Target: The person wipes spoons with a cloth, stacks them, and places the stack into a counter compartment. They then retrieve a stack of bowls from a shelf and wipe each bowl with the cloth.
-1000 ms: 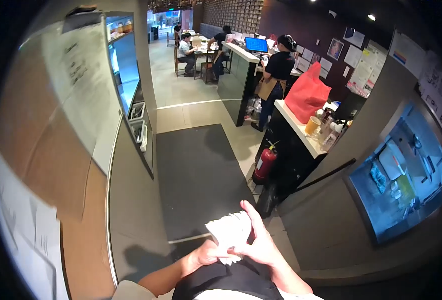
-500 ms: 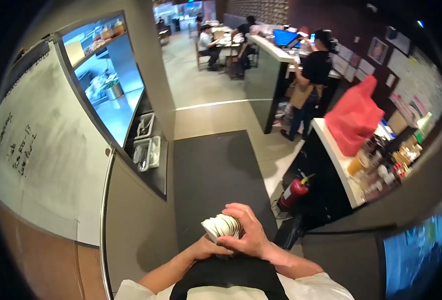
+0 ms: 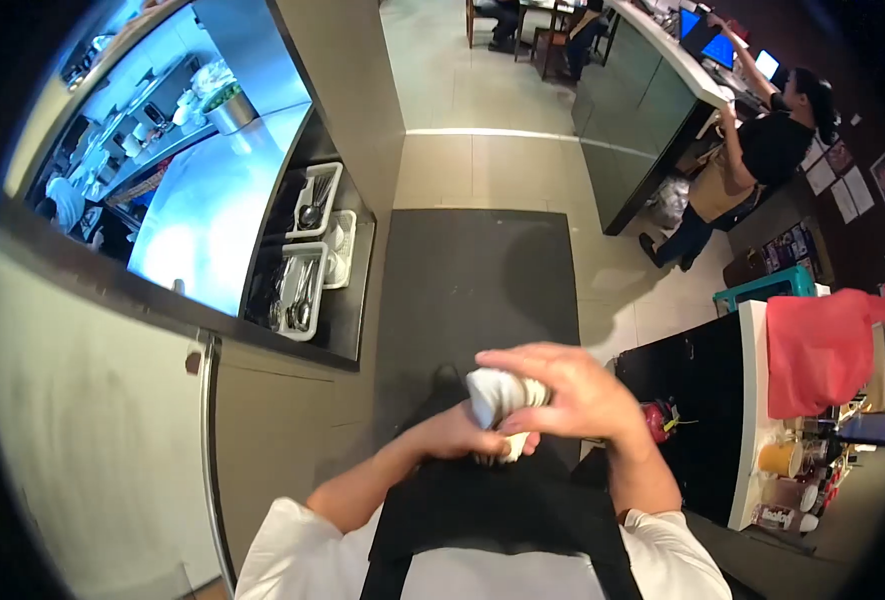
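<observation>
Cutlery trays (image 3: 334,198) at stack's ten o'clock. Your left hand (image 3: 455,432), fingers pinching white stack (image 3: 503,395) low, probably steadies it. Stack sits between hands. Your right hand's (image 3: 583,390) fingers curve over it, likely keeping layers together. Red bag (image 3: 818,350), three o'clock.

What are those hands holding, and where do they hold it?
A white stack: the left hand grips its lower part, the right hand cups its upper right side.
</observation>
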The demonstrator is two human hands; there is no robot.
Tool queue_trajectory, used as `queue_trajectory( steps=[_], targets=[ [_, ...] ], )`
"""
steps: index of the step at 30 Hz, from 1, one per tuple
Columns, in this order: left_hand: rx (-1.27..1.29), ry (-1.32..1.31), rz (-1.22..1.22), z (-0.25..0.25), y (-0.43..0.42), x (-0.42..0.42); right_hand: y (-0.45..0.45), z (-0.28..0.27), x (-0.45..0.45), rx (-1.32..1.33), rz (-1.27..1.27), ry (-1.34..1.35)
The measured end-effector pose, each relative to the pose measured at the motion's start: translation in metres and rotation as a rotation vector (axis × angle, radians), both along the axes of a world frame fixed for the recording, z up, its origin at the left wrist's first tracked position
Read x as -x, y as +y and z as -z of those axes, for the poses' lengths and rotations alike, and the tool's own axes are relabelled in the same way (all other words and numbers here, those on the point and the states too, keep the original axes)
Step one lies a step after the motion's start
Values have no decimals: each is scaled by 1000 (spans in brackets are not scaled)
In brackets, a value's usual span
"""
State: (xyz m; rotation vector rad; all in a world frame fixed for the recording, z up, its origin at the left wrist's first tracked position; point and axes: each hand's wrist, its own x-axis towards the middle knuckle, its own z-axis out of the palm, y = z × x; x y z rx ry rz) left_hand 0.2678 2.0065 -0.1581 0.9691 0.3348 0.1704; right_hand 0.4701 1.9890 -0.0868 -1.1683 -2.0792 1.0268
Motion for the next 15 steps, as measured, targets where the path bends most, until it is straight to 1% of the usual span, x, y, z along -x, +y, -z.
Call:
queue_trajectory(
  steps=[1,2,4,5,6,7,9,11,13,15],
  targets=[
    [-37,-1,27,-10,25,-10,24,1,-9,-76,-30,54],
    [-70,-19,79,-2,49,-15,48,6,-18,-190,-87,79],
    [-263,84,296,-5,95,-25,80,-3,-24,-20,-104,163],
    [-290,86,324,0,112,-28,94,-2,-28,73,-80,184],
    [-168,143,339,-1,126,-29,107,1,-31,172,-52,211],
    [-116,156,337,-5,141,-30,120,0,-33,192,-4,139],
    [-51,174,343,-5,165,-36,146,18,-37,122,3,232],
    [112,130,212,1,186,-43,178,29,-46,126,-6,278],
    [189,124,166,1,209,-52,210,37,-58,244,-46,286],
    [260,137,131,6,233,-63,244,54,-70,237,-91,344]
  ],
)
